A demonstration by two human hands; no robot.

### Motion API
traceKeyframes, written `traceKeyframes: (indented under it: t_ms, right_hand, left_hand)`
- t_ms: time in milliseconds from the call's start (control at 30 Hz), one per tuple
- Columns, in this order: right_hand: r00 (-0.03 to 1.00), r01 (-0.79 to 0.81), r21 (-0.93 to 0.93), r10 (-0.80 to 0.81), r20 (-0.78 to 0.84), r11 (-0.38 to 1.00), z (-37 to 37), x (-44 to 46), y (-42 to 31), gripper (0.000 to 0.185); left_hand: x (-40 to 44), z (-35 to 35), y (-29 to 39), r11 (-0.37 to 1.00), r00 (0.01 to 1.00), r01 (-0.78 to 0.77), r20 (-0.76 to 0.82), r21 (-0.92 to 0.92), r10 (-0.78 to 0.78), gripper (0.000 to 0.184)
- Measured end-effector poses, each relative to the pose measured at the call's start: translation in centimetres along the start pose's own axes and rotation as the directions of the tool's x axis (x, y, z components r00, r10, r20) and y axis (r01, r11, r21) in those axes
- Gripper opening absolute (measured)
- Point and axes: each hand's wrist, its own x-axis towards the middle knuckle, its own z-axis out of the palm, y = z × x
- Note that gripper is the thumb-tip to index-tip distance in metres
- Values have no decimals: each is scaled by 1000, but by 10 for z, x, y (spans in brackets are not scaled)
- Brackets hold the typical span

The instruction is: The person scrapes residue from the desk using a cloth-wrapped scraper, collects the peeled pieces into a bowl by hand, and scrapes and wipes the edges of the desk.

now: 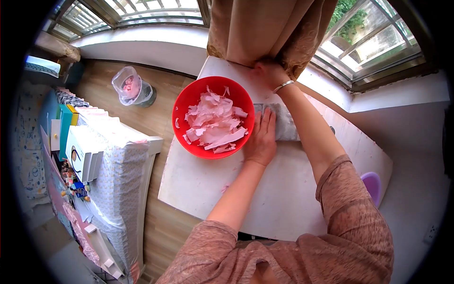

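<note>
"How many hands are at the table (189, 184)?"
"Two. The left hand (261, 139) lies flat, palm down, fingers straight and nearly together, on one gray cloth (285, 124). The right hand (272, 73) is blurred by the curtain (265, 28) — I can't tell its grip. One bracelet (283, 86) circles that wrist."
"And the bowl?"
"One red bowl (178, 135), just beside the left hand, holding pink scraps (215, 118) too overlapped to count."
"Anything around, or in the way?"
"The right forearm crosses over the cloth's end — one purple container (371, 187) sits at the table's right edge, one bin (135, 90) on the floor."
"Writing?"
"Box (80, 151) markings are too small to read."
</note>
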Motion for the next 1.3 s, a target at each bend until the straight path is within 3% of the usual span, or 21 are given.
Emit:
traceKeyframes:
  t_ms: [33, 67, 133, 167, 233, 300, 367, 433, 467, 500, 533, 567, 600, 667, 800, 833, 867, 967, 1100, 1233, 1300]
  right_hand:
    - [979, -172, -57, 177, 98, 983, -12, -4, -12, 19]
    - [979, -171, -59, 176, 99, 984, -14, -12, -10, 19]
    - [961, -203, 385, 258, -98, 900, -24, -29, -6, 13]
    - [962, -203, 382, 257, -96, 902, -28, -35, -11, 13]
    - [969, -204, 612, 245, 17, 764, -52, -46, -46, 15]
    - [980, 106, 808, 75, -182, 580, -46, -57, -85, 17]
    - [924, 368, 449, -268, -272, 814, -47, -65, -111, 23]
    - [914, 376, 374, -273, -300, 848, -55, -73, -120, 22]
    - [904, 382, 303, -285, -320, 873, -56, -75, -122, 22]
    - [951, 203, 418, -76, -299, 886, -57, -80, -116, 18]
    - [958, 18, 523, 134, -252, 852, -57, -89, -105, 15]
    - [945, -83, 429, 207, -253, 900, -59, -97, -87, 11]
    - [961, -201, 142, 223, -162, 969, -66, -110, -68, 20]
    - [904, -394, -199, 418, 93, 897, -71, -146, -48, 40]
    - [917, -336, -420, 394, 58, 843, -72, -198, -47, 63]
    - [915, -339, -421, 399, 60, 842, -64, -201, -41, 63]
    - [933, -313, -363, 356, 58, 878, -55, -199, -33, 63]
    - [951, -286, -269, 306, 35, 920, -48, -175, -32, 62]
    - [910, -372, -268, 406, 82, 889, -55, -140, -37, 56]
    - [894, -405, -301, 443, 66, 863, -55, -121, -28, 52]
    - [822, -492, -303, 550, 146, 816, -56, -120, -32, 57]
  left_hand:
    - [1, 1, 0, 1000, 1000, -1, -7, -11, 1, 45]
    - [1, 1, 0, 1000, 1000, 1, -9, -13, -1, 45]
    - [2, 0, 0, 1000, 1000, -5, -19, 7, 6, 44]
    - [2, -1, 0, 1000, 1000, -3, -21, 4, 3, 44]
    - [3, -5, 1, 999, 1000, -26, -4, 36, 26, 40]
    - [-7, 11, -6, 1000, 998, -17, 64, 18, 16, 39]
    - [-8, 13, -5, 1000, 991, -11, 134, 2, 11, 38]
    - [0, 3, 1, 946, 976, 215, 64, -241, -206, 38]
    - [-2, 0, 4, 925, 968, 238, -10, -296, -252, 39]
    - [-3, 3, 2, 926, 969, 235, -6, -296, -248, 39]
    - [-4, 8, -3, 989, 995, 94, -2, -111, -95, 38]
    - [-6, 11, -7, 995, 998, -60, 30, 74, 58, 37]
    - [2, -6, 0, 996, 999, -51, 15, 78, 50, 34]
    - [3, -4, 1, 994, 999, -53, 17, 100, 52, 36]
    - [12, -4, 6, 995, 999, -17, 53, 102, 12, 42]
    - [18, -4, 7, 995, 997, 11, 79, 94, -18, 43]
    - [24, 5, 5, 996, 994, 80, 80, -39, -77, 40]
    - [40, 18, 2, 984, 984, 178, 34, -23, -177, 39]
    - [58, 40, -16, 980, 973, 198, -124, -2, -197, 36]
    - [80, 36, -9, 966, 956, 258, -138, -20, -259, 34]
    - [71, 34, -12, 975, 968, 217, -121, -42, -221, 31]
